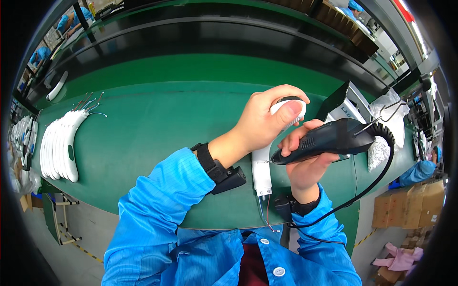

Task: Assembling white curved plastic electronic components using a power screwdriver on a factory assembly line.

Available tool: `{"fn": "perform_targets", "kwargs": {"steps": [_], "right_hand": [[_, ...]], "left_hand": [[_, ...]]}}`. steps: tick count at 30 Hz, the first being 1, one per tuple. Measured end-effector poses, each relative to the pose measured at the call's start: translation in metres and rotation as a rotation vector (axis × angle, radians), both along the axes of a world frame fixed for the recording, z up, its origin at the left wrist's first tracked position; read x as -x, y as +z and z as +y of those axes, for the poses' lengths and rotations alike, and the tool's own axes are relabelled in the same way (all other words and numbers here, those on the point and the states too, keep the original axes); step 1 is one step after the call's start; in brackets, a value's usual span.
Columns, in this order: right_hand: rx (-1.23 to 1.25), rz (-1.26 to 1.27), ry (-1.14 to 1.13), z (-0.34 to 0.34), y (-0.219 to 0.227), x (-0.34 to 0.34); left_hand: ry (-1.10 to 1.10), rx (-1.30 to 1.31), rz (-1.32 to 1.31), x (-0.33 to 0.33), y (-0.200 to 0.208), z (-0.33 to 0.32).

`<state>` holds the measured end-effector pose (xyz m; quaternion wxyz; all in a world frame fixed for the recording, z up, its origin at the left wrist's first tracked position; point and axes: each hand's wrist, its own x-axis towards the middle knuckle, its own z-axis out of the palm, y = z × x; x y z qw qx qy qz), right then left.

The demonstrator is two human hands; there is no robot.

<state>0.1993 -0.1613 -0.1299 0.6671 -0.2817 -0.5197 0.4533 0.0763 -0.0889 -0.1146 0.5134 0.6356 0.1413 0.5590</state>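
A white curved plastic handle piece (261, 172) stands out from the green worktop, with thin red, blue and white wires trailing from its lower end. My left hand (265, 117) is wrapped round its upper, rounded end, the thumb pressing on top. In my right hand (307, 169) is a black electric screwdriver (329, 138) with a coiled cord, held level and pointing left. Its thin bit meets, or nearly meets, the side of the handle piece; contact is hard to make out. Any screw at the tip is too small to see.
Several similar white handle pieces (59, 145) lie in a row at the left, wires upward. One more white piece (57, 86) is at the far left. A small box-shaped unit (352, 107), a wire hook (391, 107) and a plastic bag (385, 143) are at the right.
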Motion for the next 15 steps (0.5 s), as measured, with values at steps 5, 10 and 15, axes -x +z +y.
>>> {"fn": "perform_targets", "kwargs": {"steps": [5,10,15], "right_hand": [[0.039,-0.023,-0.007,-0.002,-0.011,0.005],[0.063,-0.021,0.010,0.000,-0.017,0.005],[0.058,-0.011,0.022,0.002,-0.020,0.004]], "left_hand": [[-0.014,0.030,0.019,0.000,0.000,0.000],[-0.015,0.042,0.020,0.001,-0.001,-0.001],[-0.016,0.025,0.013,0.000,-0.002,0.002]]}}
